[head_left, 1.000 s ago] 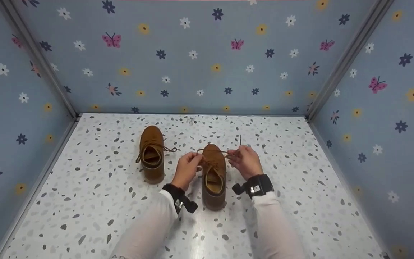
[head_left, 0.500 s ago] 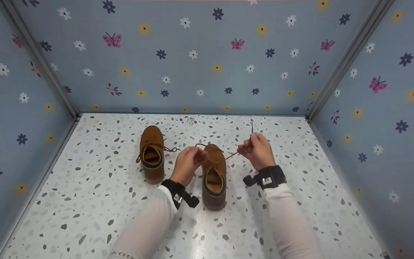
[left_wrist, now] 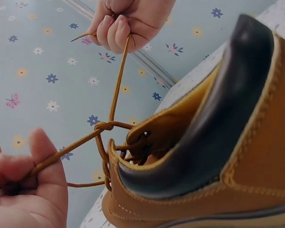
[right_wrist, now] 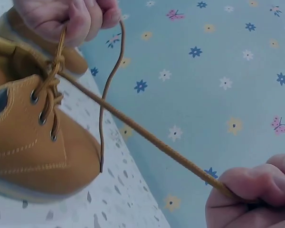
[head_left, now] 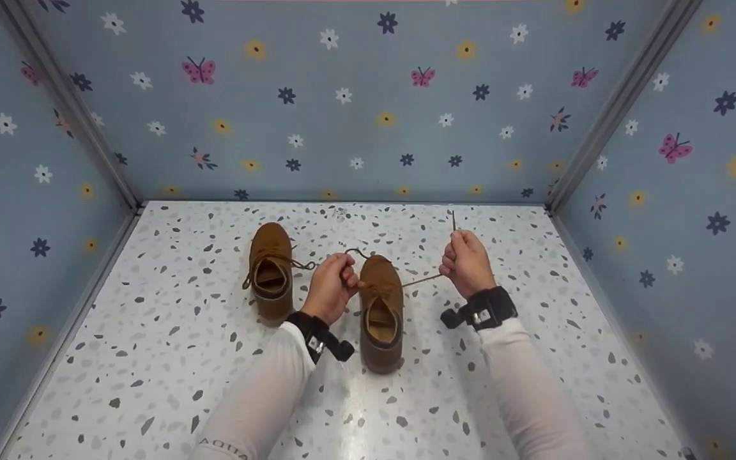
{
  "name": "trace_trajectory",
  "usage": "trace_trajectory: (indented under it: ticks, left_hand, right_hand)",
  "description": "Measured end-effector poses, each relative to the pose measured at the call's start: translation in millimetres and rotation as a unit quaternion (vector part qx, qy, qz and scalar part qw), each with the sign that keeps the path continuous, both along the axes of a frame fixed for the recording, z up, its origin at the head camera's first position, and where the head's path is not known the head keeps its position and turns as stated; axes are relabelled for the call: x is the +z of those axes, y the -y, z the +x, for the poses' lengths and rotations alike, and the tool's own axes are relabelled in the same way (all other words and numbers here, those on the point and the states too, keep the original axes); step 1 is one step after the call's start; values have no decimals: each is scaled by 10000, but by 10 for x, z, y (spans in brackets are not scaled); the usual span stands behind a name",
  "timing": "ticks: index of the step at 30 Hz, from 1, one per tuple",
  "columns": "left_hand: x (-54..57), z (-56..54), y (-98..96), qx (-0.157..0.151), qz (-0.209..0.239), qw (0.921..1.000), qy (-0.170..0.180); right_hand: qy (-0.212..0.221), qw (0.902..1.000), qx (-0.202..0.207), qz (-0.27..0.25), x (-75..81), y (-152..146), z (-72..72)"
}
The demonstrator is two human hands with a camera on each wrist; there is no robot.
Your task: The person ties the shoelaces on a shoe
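A brown lace-up shoe [head_left: 381,354] stands on the speckled surface between my hands, its toe pointing away. On its left side my left hand [head_left: 331,287] grips one end of its shoelace [left_wrist: 66,151], and a loose tail of that end curves over the toe. Off to the right, my right hand [head_left: 470,263] holds the other end in curled fingers, with a short tip sticking out above. Both ends run taut from a crossed knot [left_wrist: 103,126] over the shoe's tongue. Metal-rimmed eyelets [right_wrist: 42,117] show along the shoe's side.
The matching brown shoe [head_left: 274,310] stands to the left, its laces hanging loose at both sides. Blue flowered panels [head_left: 342,108] rise at the back and both sides of the white speckled surface [head_left: 170,383].
My right hand has moved right and away from me, drawing its lace end out straight. My left hand has shifted slightly left, its fingers curling in round the other end.
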State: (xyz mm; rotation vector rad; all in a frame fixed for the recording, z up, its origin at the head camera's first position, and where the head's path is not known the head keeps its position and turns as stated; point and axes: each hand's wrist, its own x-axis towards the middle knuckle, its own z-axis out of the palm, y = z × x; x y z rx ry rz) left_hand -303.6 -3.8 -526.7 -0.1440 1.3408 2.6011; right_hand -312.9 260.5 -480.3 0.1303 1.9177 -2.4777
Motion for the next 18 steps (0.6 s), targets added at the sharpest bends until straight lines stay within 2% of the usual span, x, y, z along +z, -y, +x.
trace_trajectory:
  ticks: [4,9,12,15,18]
  left_hand:
    - [-19,-12,-17,-26,-541,9985,-117]
    - [-28,-1,-11,-141,-1319,9898,-527]
    - [-33,4,10,-121,-1847,9797,-771]
    - [-43,13,43,-77,-2412,9660,-928]
    - [-59,27,76,-93,-2842,9530,-1049]
  right_hand:
    - [24,9996,-88,270,-57,-81,-21]
    - [71,9938,-452,1017,-132,-177,-54]
    - [69,9852,-694,1566,-182,-240,-83]
    - [105,9744,-951,2036,-242,-304,-107]
    - [154,9578,-1150,2628,-311,-366,-129]
